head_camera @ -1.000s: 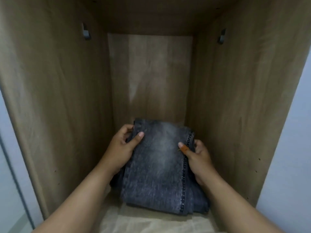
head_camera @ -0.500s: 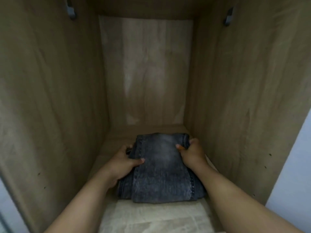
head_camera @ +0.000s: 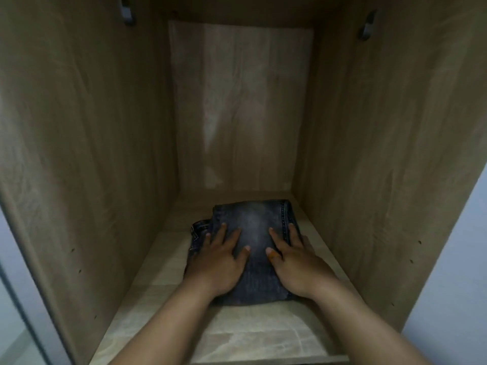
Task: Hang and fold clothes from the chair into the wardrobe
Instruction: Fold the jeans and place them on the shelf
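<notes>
A folded pair of dark grey jeans (head_camera: 254, 222) lies on the wooden wardrobe shelf (head_camera: 237, 338), towards the back right of the compartment. My left hand (head_camera: 218, 262) lies flat on the left part of the jeans, fingers straight and spread. My right hand (head_camera: 295, 256) lies flat on the right part, fingers straight along the stitched seam. Both palms press down on the denim. A loose bit of waistband (head_camera: 200, 227) sticks out at the left of the stack.
The compartment has a left wall (head_camera: 79, 154), a right wall (head_camera: 382, 154) and a back panel (head_camera: 242, 101), all wood. Two metal brackets (head_camera: 126, 11) (head_camera: 366, 27) sit high on the side walls. A pale wall (head_camera: 453, 272) lies to the right.
The jeans went from held at their sides to lying further back on the shelf. Both hands let go of the edges and now lie flat on top.
</notes>
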